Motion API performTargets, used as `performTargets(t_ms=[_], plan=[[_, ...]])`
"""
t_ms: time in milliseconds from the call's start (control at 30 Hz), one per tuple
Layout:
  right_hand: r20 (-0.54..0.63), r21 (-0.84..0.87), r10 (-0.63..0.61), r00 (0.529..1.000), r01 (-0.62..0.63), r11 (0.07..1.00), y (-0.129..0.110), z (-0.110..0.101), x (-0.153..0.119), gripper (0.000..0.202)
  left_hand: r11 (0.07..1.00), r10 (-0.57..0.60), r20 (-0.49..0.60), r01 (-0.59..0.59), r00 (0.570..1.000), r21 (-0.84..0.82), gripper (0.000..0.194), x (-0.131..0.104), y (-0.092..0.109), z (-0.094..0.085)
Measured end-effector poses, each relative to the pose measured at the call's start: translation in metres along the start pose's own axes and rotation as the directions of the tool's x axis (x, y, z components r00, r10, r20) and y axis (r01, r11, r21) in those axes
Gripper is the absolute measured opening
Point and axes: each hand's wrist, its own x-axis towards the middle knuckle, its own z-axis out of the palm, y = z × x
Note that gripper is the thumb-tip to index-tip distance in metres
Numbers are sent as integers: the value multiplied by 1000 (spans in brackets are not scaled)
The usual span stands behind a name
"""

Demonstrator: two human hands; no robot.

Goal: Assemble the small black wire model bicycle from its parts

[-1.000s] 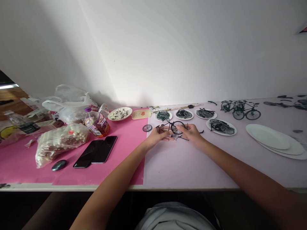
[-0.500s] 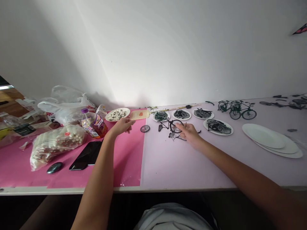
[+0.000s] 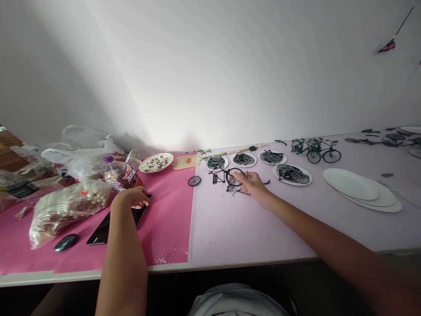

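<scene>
black toy bicycle (image 3: pixel 226 176) pinched in right fingers (image 3: pixel 242 177), extending left

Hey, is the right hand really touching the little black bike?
Touching. The head view shows the right hand holding the bike, its thumb pressed over the wheel with no gap.

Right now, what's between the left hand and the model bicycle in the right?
A loose spoked wheel on the pink surface, in the head view.

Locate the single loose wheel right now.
In the head view, the single loose wheel lies just left of centre, at the pink cover's right edge, left of the black model bicycle.
</scene>
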Motion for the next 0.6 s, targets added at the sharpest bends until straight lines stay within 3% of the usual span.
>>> performTargets(t_ms=[133, 233, 600], plan=[[-4, -6, -2, 1000, 2, 1000, -3, 2, -2, 53, 979, -78, 128, 100, 989, -178, 52, 5, -4, -1], [-5, -14, 0, 1000, 0, 1000, -5, 2, -3, 53, 971, -84, 150, 114, 985, -208, 51, 5, -6, -2], [-20, 33, 25, 999, -24, 999, -11, 5, -6, 63, 997, 1, 137, -12, 991, 77, 32, 2, -1, 6]])
